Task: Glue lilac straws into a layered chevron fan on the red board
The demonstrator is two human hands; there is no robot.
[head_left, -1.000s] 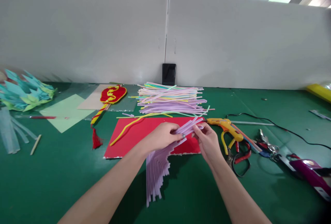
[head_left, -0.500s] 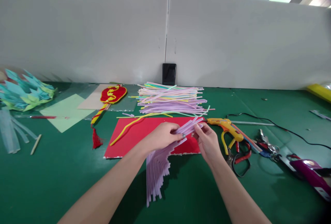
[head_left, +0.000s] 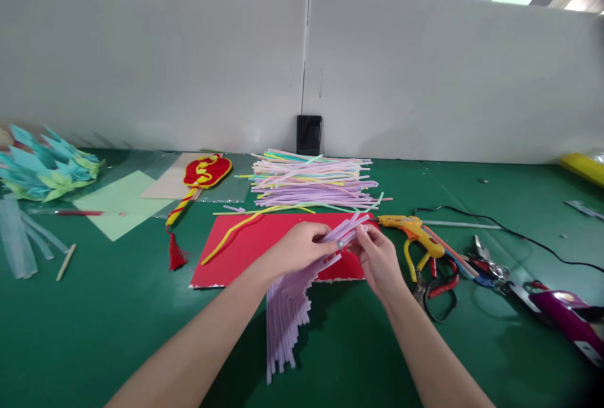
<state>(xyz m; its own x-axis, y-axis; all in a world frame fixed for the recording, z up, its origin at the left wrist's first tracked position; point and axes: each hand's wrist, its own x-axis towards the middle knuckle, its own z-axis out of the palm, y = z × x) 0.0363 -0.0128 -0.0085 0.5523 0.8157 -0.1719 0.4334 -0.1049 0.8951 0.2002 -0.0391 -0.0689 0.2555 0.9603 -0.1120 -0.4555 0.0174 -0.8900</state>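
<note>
A woven piece of lilac pipe cleaners point(head_left: 289, 317) hangs from my left hand point(head_left: 304, 248), its loose ends pointing down toward me. The left fingers and thumb are closed on the piece near its upper right end. At that end my right hand point(head_left: 377, 254) pinches the tips of the lilac strips between thumb and fingers. Beneath both hands lies a red board point(head_left: 255, 238), with a bent yellow pipe cleaner point(head_left: 226, 241) across its left part. Part of the lilac piece is hidden behind my left hand.
Behind the board lies a pile of pastel pipe cleaners point(head_left: 311, 185), with a phone point(head_left: 309, 134) propped against the partition. To the right are a yellow glue gun point(head_left: 415, 232), pliers point(head_left: 438, 288) and keys point(head_left: 491, 266). A red tasselled fan ornament point(head_left: 207, 171) and teal paper shapes point(head_left: 44, 166) lie left.
Both hands stay almost in place, with small finger shifts at the strip tips. The lower ends of the lilac piece hang slightly lower.
</note>
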